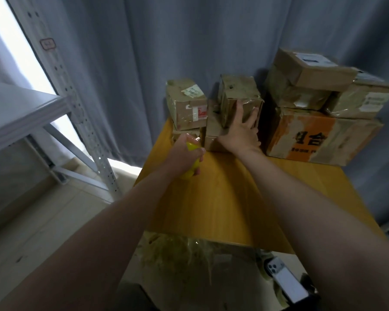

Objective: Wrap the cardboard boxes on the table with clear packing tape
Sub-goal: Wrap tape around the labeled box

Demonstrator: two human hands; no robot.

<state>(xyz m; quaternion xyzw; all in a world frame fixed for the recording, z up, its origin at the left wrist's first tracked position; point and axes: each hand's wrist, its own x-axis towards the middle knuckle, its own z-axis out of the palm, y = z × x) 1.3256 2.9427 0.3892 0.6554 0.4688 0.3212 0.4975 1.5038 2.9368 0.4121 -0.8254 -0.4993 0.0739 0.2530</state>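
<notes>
Several worn cardboard boxes stand at the far end of the yellow wooden table [222,198]. My right hand [241,131] lies flat with spread fingers against the front of a small taped box [236,95], which sits on top of lower boxes. My left hand [186,151] grips a yellow tape dispenser [192,162] just in front of the low box under a labelled box [186,104]. A strip of clear tape glints at the dispenser's tip. Close to me lies a box wrapped in crinkled clear tape [189,261].
A big box with orange print [319,138] stands at the right with more boxes [310,72] stacked on it. A white metal shelf rack [61,102] is to the left, grey curtains behind. A phone [288,281] rests near the bottom right.
</notes>
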